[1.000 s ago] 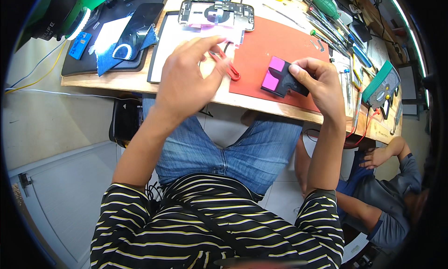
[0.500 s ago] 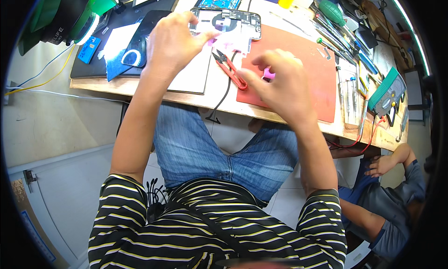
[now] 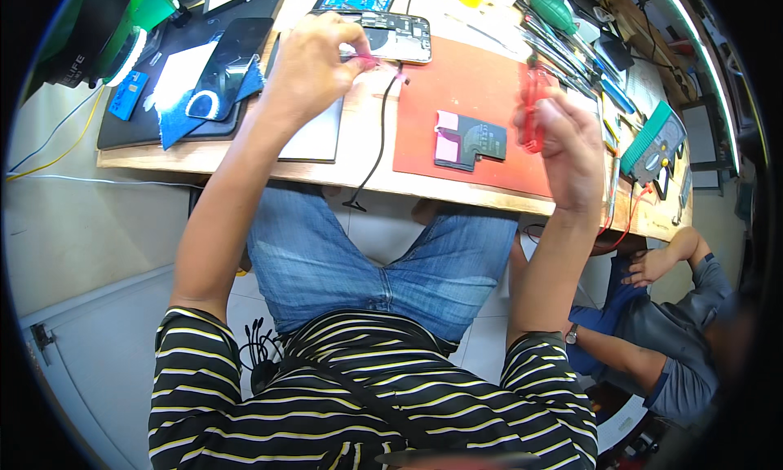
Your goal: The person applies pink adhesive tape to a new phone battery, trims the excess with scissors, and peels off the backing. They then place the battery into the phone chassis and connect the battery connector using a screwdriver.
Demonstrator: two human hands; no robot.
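Taking twelve as straight away from me, my left hand (image 3: 314,66) is at eleven, thumb and forefinger drawn to a narrow pinch on a small pink film (image 3: 366,61). The film is too small and blurred for me to tell its long axis. Just beyond my fingertips, at twelve, lies the opened phone (image 3: 408,39), its inner parts showing. Its long axis runs roughly nine to three, the nine o'clock end partly hidden behind my hand.

My right hand (image 3: 567,134) is at two, fingers closed round the red snips (image 3: 532,119). They stand nearly along twelve to six, the dark end toward twelve and the red handle toward six, though blur softens the outline.

Between one and two, the black battery (image 3: 484,134) lies flat on the orange-red mat (image 3: 440,75), apart from both my hands. Its long axis runs about nine to three, the three o'clock end dipping slightly toward me, with a pink strip (image 3: 446,144) at the nine o'clock end. A black cable (image 3: 382,123) crosses the wooden bench (image 3: 359,156) beside the mat's nine o'clock edge.
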